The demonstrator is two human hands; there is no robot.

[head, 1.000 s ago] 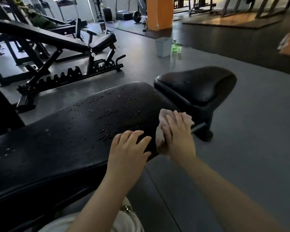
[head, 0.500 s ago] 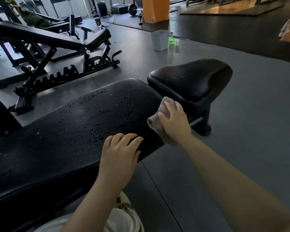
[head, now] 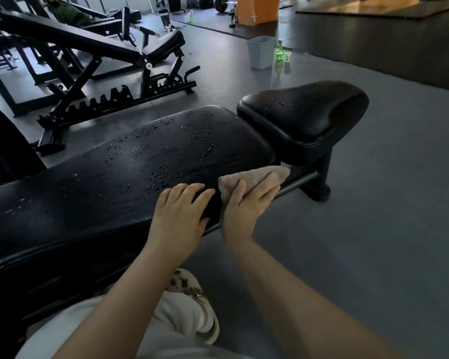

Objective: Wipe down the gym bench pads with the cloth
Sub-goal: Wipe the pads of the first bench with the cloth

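Since half a second ago the right hand (head: 246,203) has turned the cloth (head: 254,178) flatter against the near side of the long pad (head: 119,177), its fingers now spread over the fabric rather than bunched on it. The left hand (head: 179,216) has stayed just beside it on the pad's near edge.

The cloth is pale pink, soft and crumpled, and sits under the right palm and fingers, which press it against the pad's rounded side with the thumb laid along its left fold; one corner pokes out past the fingertips toward the seat pad (head: 303,117). The left hand rests flat with fingers relaxed, holding nothing, touching the black surface.

The long pad is black and textured, dotted with beads of liquid up and left of the hands. The seat pad beyond the cloth carries a few drops too, with a narrow gap between the two pads. Right of the gripping hand, a metal bar (head: 298,182) runs under the cloth's far corner, and past it lies open grey floor (head: 373,229). Farther off stand a bin (head: 261,51) and a green spray bottle (head: 279,51).
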